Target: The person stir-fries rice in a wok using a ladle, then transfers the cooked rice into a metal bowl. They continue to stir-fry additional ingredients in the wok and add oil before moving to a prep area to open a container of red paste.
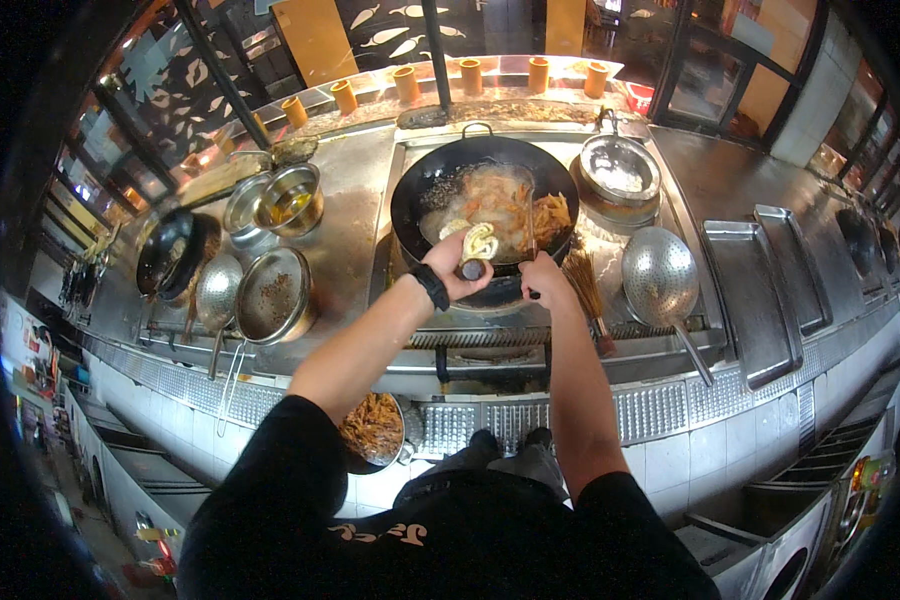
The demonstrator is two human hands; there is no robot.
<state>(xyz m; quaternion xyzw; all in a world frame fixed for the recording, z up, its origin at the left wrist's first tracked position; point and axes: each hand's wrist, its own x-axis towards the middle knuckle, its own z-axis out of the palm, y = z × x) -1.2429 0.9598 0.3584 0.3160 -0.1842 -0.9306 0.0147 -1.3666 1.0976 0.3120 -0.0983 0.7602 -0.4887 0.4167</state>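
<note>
A large black wok (412, 191) sits on the burner before me, with steaming, reddish-brown cooked food (495, 191) in bubbling liquid. More food pieces (551, 217) are heaped at its right side. My left hand (454, 262), with a black band at the wrist, is closed at the near rim around a dark round handle end (473, 269). A cream patterned cloth (481, 241) bulges out beside the fingers; what the handle belongs to is hidden. My right hand (544, 279) grips a long metal utensil (531, 217) that reaches into the food, its head unclear.
Right of the wok are a bamboo brush (586, 281), a perforated skimmer (660, 274), a lidded pot (619, 169) and metal trays (750, 292). On the left stand a pot of oil (292, 201), a strainer (273, 294) and another wok (172, 247). A food-filled pot (375, 427) sits below my left arm.
</note>
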